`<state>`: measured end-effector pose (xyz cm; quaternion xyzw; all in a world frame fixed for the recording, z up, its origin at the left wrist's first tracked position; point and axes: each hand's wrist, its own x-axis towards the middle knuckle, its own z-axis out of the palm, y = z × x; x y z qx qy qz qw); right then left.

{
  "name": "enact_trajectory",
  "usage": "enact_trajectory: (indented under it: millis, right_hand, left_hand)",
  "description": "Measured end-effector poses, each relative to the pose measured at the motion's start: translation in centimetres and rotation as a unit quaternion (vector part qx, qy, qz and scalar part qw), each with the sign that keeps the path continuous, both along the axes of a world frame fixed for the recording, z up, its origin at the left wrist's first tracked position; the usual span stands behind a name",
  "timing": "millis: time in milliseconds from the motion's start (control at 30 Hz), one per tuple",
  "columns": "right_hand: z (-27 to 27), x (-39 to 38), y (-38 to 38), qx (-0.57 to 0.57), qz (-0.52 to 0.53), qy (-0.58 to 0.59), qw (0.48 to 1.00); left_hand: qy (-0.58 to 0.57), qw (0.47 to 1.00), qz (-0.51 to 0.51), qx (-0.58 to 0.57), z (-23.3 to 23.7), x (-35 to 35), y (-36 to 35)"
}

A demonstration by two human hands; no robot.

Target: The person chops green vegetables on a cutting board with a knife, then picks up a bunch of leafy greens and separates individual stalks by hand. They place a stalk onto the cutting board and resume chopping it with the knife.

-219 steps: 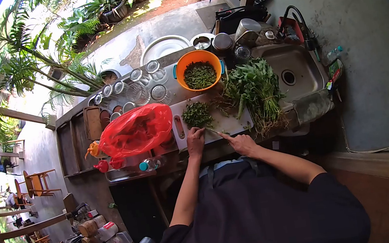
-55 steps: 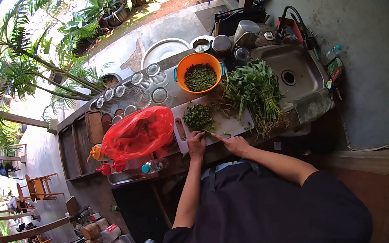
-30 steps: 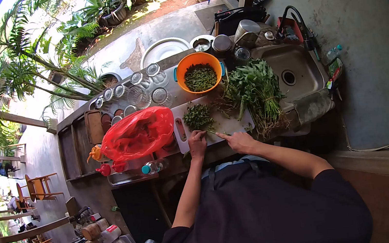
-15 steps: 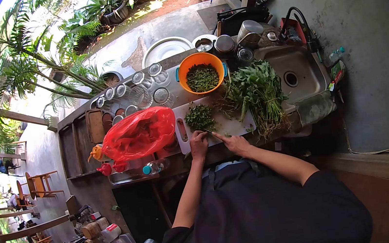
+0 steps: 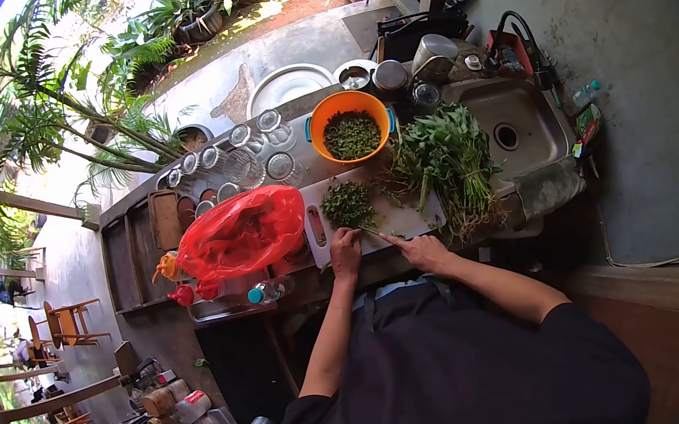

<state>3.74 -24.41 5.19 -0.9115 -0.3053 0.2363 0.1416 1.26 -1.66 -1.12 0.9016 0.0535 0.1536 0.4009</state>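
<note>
My left hand (image 5: 346,245) is closed at the near edge of the white cutting board (image 5: 419,217), its fingertips beside a pile of chopped greens (image 5: 346,205). What it pinches is too small to make out. To its right, my right hand (image 5: 420,251) is wrapped round the handle of a knife (image 5: 376,234), whose blade points left toward the left fingertips. A large bundle of leafy greens with roots (image 5: 455,164) lies over the board's right side. Behind the board stands an orange colander (image 5: 350,125) with chopped greens in it.
Left of the board lies a red plastic bag (image 5: 242,233), with a bottle (image 5: 270,290) near the counter edge. Several upturned glasses (image 5: 283,166) stand behind the bag. A metal sink (image 5: 526,114) is at the right. Metal pots (image 5: 390,76) line the back.
My right hand has shifted slightly right, away from my left hand, and more of the knife shows between them. The left hand has barely moved.
</note>
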Motion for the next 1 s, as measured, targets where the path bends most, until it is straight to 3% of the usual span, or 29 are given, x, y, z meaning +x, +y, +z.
enact_trajectory:
  millis: [567, 1000]
  right_hand:
    - [2.8, 1.0, 1.5, -0.007, 0.011, 0.020, 1.000]
    - [-3.0, -0.4, 1.1, 0.033, -0.014, -0.005, 0.999]
  left_hand:
    - [0.010, 1.000, -0.015, 0.002, 0.4, -0.2, 0.0]
    - [0.006, 1.000, -0.006, -0.005, -0.6, -0.1, 0.0]
